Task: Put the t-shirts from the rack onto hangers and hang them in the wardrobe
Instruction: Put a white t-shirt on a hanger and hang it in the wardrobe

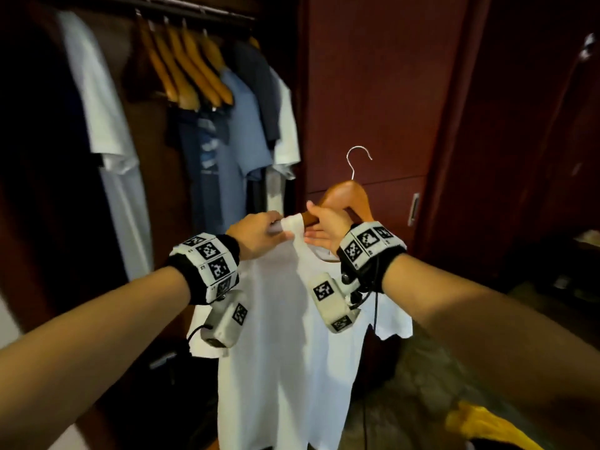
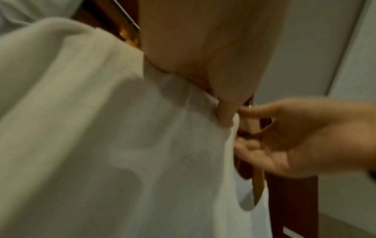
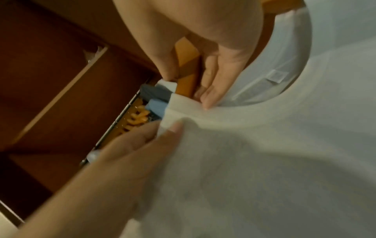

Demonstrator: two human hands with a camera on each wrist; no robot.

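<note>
The left hand [image 1: 256, 233] is pinching the collar of the white t-shirt [image 1: 285, 336], thumb and fingers clamped on the fabric. The right hand [image 1: 323, 227] is grasping the left arm of the wooden hanger [image 1: 345, 198], fingers curled round it at the neckline. The t-shirt is hanging below both hands, in front of the open wardrobe [image 1: 367, 92].

The head view alone is showing the hanger's metal hook at 12 o'clock of the hands, and empty hangers [image 1: 191, 69] on the rail at 11 o'clock. The right wrist view alone is showing the neck label [image 3: 275, 76] inside the collar.
</note>
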